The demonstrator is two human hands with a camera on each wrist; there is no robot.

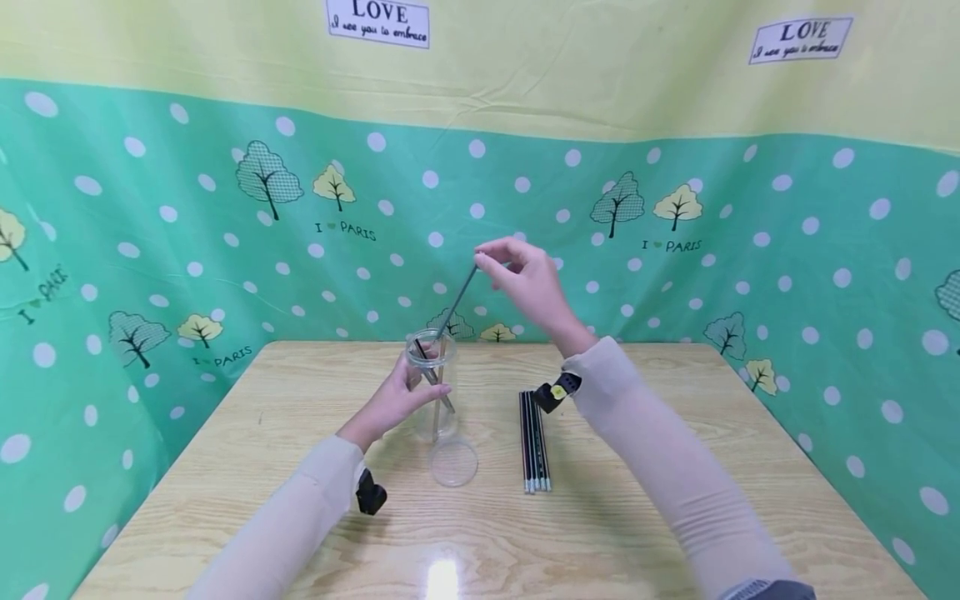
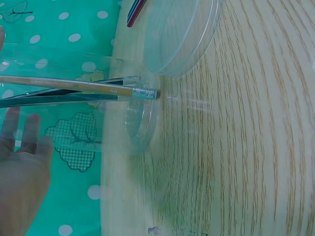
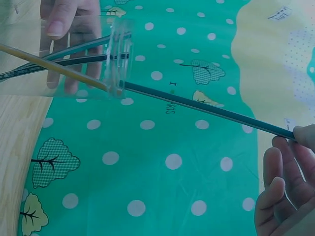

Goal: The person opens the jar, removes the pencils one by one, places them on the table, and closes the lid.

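A clear jar [image 1: 431,362] stands upright on the table, gripped round its side by my left hand [image 1: 393,402]. Inside it lean a wood-coloured pencil [image 2: 108,88] with an eraser end down and two dark pencils [image 3: 78,61]. My right hand [image 1: 528,279], raised above and to the right of the jar, pinches a dark pencil [image 3: 206,109] by its upper end. That pencil slants down to the jar's mouth; how far its lower tip passes the rim is hard to tell. In the left wrist view, only part of the left hand shows.
A round clear lid [image 1: 453,463] lies on the table just in front of the jar. To the right, several dark pencils [image 1: 534,442] lie side by side, silvery ends toward me. A patterned green and yellow cloth [image 1: 480,183] hangs behind the table [image 1: 615,517].
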